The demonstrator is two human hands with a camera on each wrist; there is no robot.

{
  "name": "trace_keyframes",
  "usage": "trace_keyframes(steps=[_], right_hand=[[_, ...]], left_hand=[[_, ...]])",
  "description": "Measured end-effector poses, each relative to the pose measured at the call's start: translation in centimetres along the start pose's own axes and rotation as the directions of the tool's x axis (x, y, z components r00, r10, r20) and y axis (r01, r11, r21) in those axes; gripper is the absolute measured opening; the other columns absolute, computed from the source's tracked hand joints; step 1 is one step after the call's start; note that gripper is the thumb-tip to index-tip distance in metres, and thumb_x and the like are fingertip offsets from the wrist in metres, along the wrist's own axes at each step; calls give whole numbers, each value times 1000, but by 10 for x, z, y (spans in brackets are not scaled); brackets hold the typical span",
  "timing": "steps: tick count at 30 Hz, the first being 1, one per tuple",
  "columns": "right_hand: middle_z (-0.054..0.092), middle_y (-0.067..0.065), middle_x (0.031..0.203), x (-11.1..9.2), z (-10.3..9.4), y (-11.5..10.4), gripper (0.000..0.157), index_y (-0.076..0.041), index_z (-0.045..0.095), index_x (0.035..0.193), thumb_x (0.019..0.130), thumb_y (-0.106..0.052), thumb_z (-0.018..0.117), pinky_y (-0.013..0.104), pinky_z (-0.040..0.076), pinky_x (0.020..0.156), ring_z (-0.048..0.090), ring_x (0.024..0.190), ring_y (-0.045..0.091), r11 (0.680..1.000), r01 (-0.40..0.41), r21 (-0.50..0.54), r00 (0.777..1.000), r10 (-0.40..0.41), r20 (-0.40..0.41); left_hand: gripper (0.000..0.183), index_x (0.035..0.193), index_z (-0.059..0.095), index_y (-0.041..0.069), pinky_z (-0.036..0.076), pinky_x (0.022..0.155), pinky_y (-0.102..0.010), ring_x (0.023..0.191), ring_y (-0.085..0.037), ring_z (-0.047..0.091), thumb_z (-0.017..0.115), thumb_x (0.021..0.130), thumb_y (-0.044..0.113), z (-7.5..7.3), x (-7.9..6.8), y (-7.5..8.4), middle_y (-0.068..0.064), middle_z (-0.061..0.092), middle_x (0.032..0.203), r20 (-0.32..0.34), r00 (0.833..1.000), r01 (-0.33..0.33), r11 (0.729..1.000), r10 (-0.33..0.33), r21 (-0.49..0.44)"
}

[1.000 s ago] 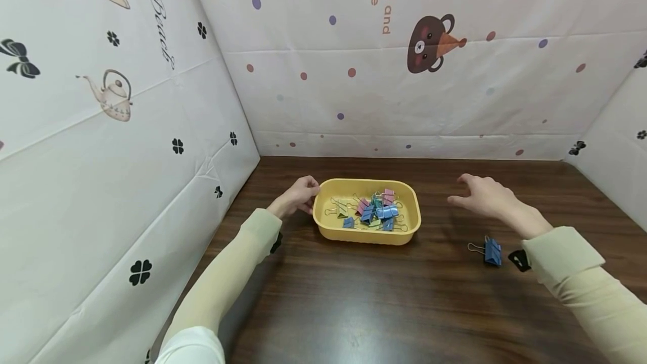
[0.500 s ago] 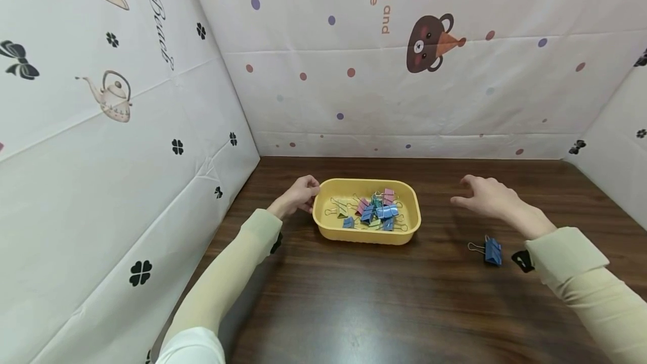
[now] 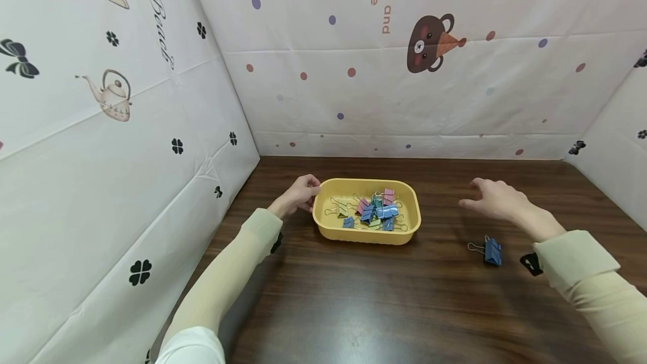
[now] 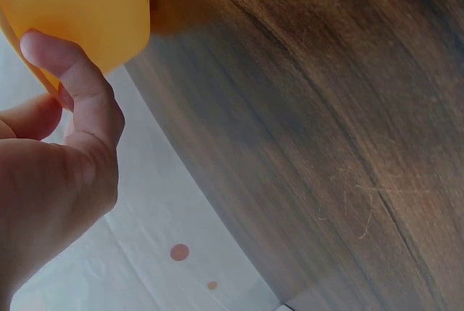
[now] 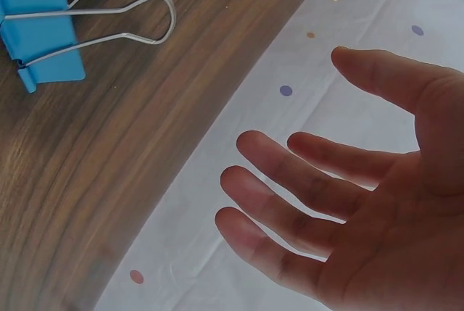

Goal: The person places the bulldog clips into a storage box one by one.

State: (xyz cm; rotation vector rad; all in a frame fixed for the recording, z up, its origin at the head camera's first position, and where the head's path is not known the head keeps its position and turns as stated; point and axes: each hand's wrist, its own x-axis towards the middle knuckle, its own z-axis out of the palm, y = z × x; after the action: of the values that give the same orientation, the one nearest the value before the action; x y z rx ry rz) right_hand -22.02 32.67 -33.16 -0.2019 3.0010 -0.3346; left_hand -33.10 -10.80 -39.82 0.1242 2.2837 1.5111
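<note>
A yellow plastic tray (image 3: 333, 233) rests on the brown table, holding several small binder clips (image 3: 386, 211) in blue, pink, green and yellow. My left hand (image 3: 299, 194) pinches the tray's left rim between thumb and fingers; in the left wrist view the hand (image 4: 80, 122) has a finger against the tray's outer wall (image 4: 94, 6). My right hand (image 3: 500, 202) hovers over the table right of the tray, holding nothing, its fingers (image 5: 290, 209) relaxed and spread from the thumb. A larger blue binder clip (image 3: 492, 252) lies on the table below that hand, apart from it, and shows large in the right wrist view.
The dark wood-grain table (image 3: 354, 296) meets a white printed sheet (image 3: 313, 100) along its back edge. Similar sheets rise at the left (image 3: 101, 195) and at the right (image 3: 627, 128).
My right hand has drifted a little to the right and slightly toward me. The left hand, the tray and the lone blue clip stay where they were.
</note>
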Motion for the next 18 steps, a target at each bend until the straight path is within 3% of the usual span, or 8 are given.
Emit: trace_keyframes(steps=[9, 18], right_hand=[[52, 37, 127, -2, 1, 7, 85, 10, 42, 135, 88, -59, 57, 46, 50, 58, 57, 104, 52, 1000, -17, 5, 1000, 17, 26], [52, 39, 125, -4, 1, 14, 84, 11, 44, 133, 86, -58, 59, 50, 49, 59, 55, 105, 55, 1000, -18, -9, 999, 19, 33]], left_hand=[[22, 120, 49, 2, 51, 47, -26, 64, -21, 53, 47, 101, 12, 1, -1, 2, -16, 54, 97, -30, 1000, 1, 1000, -1, 0], [23, 121, 48, 1, 51, 47, -26, 63, -20, 54, 46, 101, 12, 1, -1, 1, -17, 54, 99, -15, 1000, -1, 1000, 1, -6]])
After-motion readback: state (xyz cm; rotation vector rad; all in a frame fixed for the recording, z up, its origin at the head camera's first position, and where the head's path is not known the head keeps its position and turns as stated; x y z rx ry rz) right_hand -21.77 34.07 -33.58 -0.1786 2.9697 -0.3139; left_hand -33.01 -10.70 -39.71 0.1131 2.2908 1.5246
